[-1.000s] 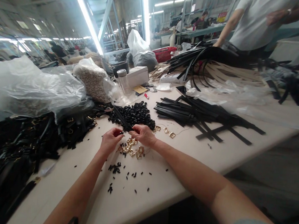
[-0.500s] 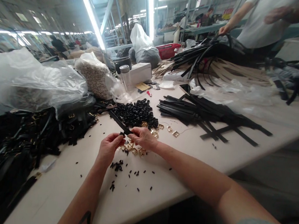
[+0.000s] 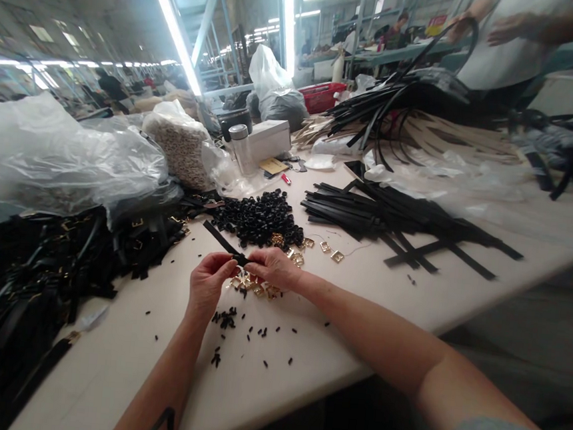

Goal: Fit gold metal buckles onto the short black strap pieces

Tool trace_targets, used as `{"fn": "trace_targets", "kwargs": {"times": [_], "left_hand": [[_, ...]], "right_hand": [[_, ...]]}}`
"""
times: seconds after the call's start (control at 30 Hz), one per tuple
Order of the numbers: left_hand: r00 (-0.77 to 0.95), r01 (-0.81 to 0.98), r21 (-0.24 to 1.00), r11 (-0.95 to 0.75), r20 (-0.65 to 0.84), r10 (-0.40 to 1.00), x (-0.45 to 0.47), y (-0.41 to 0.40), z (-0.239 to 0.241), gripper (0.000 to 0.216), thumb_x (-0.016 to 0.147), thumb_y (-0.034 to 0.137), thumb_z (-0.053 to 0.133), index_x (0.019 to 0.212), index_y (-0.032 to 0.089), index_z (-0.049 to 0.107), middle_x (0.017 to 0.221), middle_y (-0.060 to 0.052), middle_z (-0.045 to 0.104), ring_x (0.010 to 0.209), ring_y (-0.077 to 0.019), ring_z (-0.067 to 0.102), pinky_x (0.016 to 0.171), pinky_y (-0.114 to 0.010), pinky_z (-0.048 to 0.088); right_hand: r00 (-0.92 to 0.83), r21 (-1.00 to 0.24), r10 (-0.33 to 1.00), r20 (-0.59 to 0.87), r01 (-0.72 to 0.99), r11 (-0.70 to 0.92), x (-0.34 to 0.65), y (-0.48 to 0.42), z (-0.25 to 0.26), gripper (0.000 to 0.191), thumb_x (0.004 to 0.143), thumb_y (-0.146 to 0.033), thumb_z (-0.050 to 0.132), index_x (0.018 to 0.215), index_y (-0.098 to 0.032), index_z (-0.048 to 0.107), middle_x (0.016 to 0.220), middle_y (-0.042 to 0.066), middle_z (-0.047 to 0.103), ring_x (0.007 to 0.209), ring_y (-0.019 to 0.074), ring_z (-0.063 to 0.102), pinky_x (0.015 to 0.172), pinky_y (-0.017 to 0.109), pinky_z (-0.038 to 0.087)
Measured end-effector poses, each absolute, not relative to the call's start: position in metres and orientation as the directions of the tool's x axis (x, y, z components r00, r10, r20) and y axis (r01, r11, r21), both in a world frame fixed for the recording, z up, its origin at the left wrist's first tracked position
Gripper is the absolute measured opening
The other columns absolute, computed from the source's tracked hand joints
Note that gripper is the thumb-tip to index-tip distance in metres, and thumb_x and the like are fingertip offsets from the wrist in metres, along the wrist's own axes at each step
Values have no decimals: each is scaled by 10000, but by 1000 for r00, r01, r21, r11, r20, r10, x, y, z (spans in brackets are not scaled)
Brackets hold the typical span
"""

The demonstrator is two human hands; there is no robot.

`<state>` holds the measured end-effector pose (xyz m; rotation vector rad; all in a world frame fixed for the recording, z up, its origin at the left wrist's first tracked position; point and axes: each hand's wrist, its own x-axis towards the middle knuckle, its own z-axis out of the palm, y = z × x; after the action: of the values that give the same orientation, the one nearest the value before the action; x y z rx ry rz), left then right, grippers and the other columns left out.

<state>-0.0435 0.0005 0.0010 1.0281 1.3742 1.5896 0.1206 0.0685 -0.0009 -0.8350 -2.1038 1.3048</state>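
Observation:
Both hands meet over the table around one short black strap (image 3: 220, 237), which slants up and left from the fingers. My right hand (image 3: 274, 268) is closed on the strap's near end. My left hand (image 3: 208, 276) pinches at the strap with thumb and fingertips, where a small black loop (image 3: 236, 257) partly shows; whether the loop is around the strap or only against it I cannot tell. Just beyond the hands is a heap of black loops (image 3: 256, 218). Gold square buckles (image 3: 256, 286) lie under and beside the right hand. Small black pieces (image 3: 227, 317) are scattered nearer me.
Black straps (image 3: 347, 210) lie piled to the right. A tangle of buckled black straps (image 3: 25, 272) covers the left side, below clear plastic bags (image 3: 71, 149). At the back stand a jar (image 3: 242, 149) and a white box (image 3: 270, 140). A co-worker (image 3: 512, 44) handles long straps at far right.
The small loop in my left fingers has come against the strap, and the strap has shifted slightly left. At the far right, the co-worker has raised a long black strap.

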Motion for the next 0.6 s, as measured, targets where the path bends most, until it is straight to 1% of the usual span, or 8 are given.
{"fn": "trace_targets", "kwargs": {"times": [0.17,0.4,0.5,0.6], "left_hand": [[-328,27,995,-95,98,940,-42,-2,3,288,625,292,817,853,152,712,784,-39,712,646,-145,647,672,-287,553],[-251,165,973,-162,200,947,-47,-2,-5,267,648,276,808,876,167,723,845,-50,710,751,-165,651,730,-297,546],[-228,174,967,-187,225,947,-47,-2,-7,266,657,269,804,892,175,722,867,-50,709,780,-165,652,745,-289,541],[-214,177,965,-191,227,950,-45,-3,-6,242,694,293,777,899,176,726,859,-48,707,739,-154,650,708,-274,542]], "right_hand": [[-704,-886,703,105,254,387,124,72,-2,183,853,-281,575,798,-132,666,605,-12,627,518,76,581,491,155,389],[-728,-867,679,97,273,416,127,72,2,185,858,-263,562,772,-131,659,607,-9,640,504,67,569,492,152,386],[-721,-860,686,102,282,424,127,71,4,199,861,-266,555,749,-131,649,604,-9,640,499,63,559,490,152,375],[-702,-859,706,97,299,416,127,71,3,202,862,-269,556,750,-129,649,614,-9,643,495,59,555,494,154,374]]}}
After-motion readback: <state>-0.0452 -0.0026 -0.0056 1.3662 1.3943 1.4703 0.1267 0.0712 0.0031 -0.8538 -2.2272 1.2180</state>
